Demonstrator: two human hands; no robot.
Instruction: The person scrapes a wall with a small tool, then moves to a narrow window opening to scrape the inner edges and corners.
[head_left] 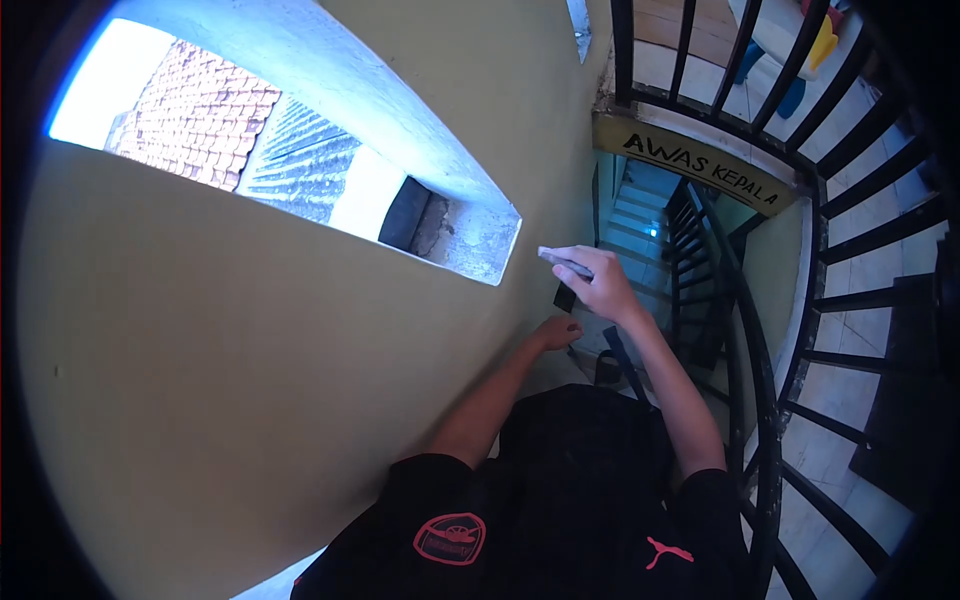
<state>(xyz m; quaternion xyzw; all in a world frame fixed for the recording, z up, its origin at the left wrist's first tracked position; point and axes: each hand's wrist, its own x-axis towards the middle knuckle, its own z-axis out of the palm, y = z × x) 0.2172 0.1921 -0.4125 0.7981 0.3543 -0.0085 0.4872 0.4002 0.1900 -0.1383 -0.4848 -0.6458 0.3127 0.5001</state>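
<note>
My right hand (598,283) is raised beside the wall, fingers closed round a small, pale grey, flat bar-like thing (565,264) that points toward the window's lower corner. Lower and to the left, my left hand (556,333) is curled close against the beige wall (250,310). What its fingers hold, if anything, is hidden. Just above that hand shows a dark square patch (565,297). The deep window opening (460,235) lies left of both hands.
A black railing (765,400) curves down along the right of the stairs (640,215). Over the stairwell is a low beam (700,165) lettered "AWAS KEPALA". Tiled floor (850,330) lies beyond the railing; roof tiles (205,110) show outside the window.
</note>
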